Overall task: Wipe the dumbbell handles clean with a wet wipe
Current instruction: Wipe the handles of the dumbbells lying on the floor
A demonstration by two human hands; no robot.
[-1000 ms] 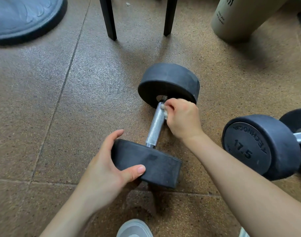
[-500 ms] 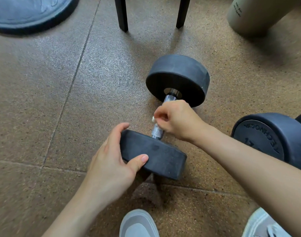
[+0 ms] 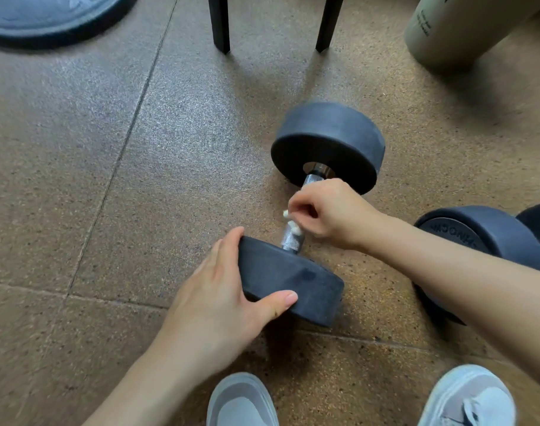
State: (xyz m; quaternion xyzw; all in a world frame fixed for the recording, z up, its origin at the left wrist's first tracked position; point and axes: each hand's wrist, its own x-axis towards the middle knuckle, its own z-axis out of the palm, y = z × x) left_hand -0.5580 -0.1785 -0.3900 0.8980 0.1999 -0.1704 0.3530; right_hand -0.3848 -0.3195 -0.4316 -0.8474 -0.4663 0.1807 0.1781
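Note:
A black dumbbell (image 3: 328,142) lies on the brown floor, its knurled metal handle (image 3: 291,239) running between two round heads. My left hand (image 3: 222,299) grips the near head, thumb on its front rim and fingers over the far side. My right hand (image 3: 327,213) is curled round the middle of the handle, holding a white wet wipe (image 3: 293,224) against it; only small bits of the wipe show beside the fingers. Short stretches of bare handle show above and below that hand.
A second black dumbbell (image 3: 483,238) lies at the right, partly behind my right forearm. Two black chair legs (image 3: 219,26) stand at the top, a beige cylinder (image 3: 456,29) top right, a dark round base (image 3: 47,16) top left. My grey shoes (image 3: 241,401) are at the bottom.
My right hand with the wipe has slid down the handle from the far head to the middle. The left hand stays on the near head. The view has shifted slightly.

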